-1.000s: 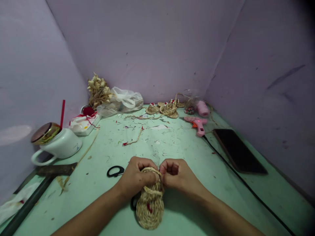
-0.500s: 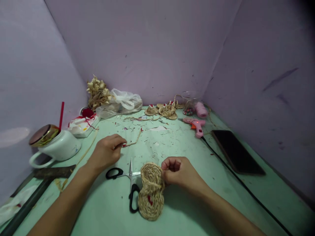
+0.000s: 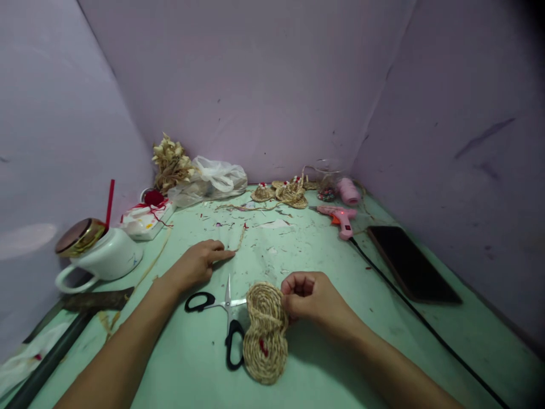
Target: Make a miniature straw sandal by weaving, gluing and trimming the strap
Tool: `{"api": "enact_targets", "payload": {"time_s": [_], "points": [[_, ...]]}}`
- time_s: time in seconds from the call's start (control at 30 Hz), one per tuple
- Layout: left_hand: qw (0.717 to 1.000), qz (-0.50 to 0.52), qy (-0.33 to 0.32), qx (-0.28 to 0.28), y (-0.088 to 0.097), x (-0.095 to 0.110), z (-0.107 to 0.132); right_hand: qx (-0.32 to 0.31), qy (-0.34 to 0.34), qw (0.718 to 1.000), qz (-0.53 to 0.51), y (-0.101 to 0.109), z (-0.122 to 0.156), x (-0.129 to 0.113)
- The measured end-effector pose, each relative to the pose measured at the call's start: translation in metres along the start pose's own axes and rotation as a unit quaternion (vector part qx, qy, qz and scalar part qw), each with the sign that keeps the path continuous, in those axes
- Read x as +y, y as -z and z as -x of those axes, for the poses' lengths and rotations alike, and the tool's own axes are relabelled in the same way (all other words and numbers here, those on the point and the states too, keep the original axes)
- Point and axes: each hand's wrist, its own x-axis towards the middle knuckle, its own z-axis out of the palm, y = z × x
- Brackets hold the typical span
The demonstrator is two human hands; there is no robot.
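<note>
My right hand (image 3: 309, 294) pinches the upper right edge of a small slipper (image 3: 266, 363), coiled from straw braid in a figure-eight outline with a red mark on its lower part. My left hand (image 3: 199, 261) lies low over the table, index finger stretched out, its tip touching the near end of a short braided straw cord (image 3: 241, 238). The cord's far end is red. Scissors (image 3: 228, 303) with black handles lie spread between the hands, one blade tip reaching the slipper's left edge.
A pink glue gun (image 3: 340, 218), its light red, and a black phone (image 3: 411, 264) lie to the right. Beaded straw slippers (image 3: 292, 196) and a plastic bag (image 3: 219, 179) are at the back. A white mug (image 3: 110, 258) and a hammer (image 3: 96, 300) sit on the left.
My left hand has let go of the cord end it was pinching, and its index finger now stretches onto the cord on the table. My right hand keeps its hold on the slipper.
</note>
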Motion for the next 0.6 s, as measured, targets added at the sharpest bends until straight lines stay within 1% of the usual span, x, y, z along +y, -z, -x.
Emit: {"api": "enact_targets", "payload": {"time_s": [0.1,0.2,0.3,0.37,0.43,0.5,0.53,0.6], "points": [[1.000,0.008,0.007,0.000,-0.0004,0.0014,0.0001,0.002,-0.001,1.000,-0.001,0.0003,-0.0012,0.0013],[0.999,0.033,0.027,0.023,-0.0006,0.0018,0.0008,-0.001,-0.007,1.000,-0.012,0.0007,-0.0021,0.0031],[0.994,0.088,0.040,0.046,0.0002,0.0020,0.0025,-0.001,-0.006,1.000,-0.020,0.0013,-0.0031,0.0051],[0.991,0.104,0.057,0.069,0.0017,0.0012,0.0048,-0.005,-0.005,1.000,-0.021,0.0017,-0.0036,0.0061],[0.988,0.084,0.090,0.097,0.0032,-0.0007,0.0075,-0.011,-0.005,1.000,-0.020,0.0018,-0.0040,0.0063],[0.985,0.046,0.121,0.112,0.0035,-0.0030,0.0091,-0.013,-0.007,1.000,-0.019,0.0014,-0.0042,0.0058],[0.985,0.027,0.129,0.113,0.0031,-0.0042,0.0091,-0.013,-0.007,1.000,-0.017,0.0011,-0.0042,0.0054],[0.988,-0.013,0.122,0.098,0.0008,-0.0064,0.0072,-0.013,-0.008,1.000,-0.016,0.0005,-0.0039,0.0046]]}}
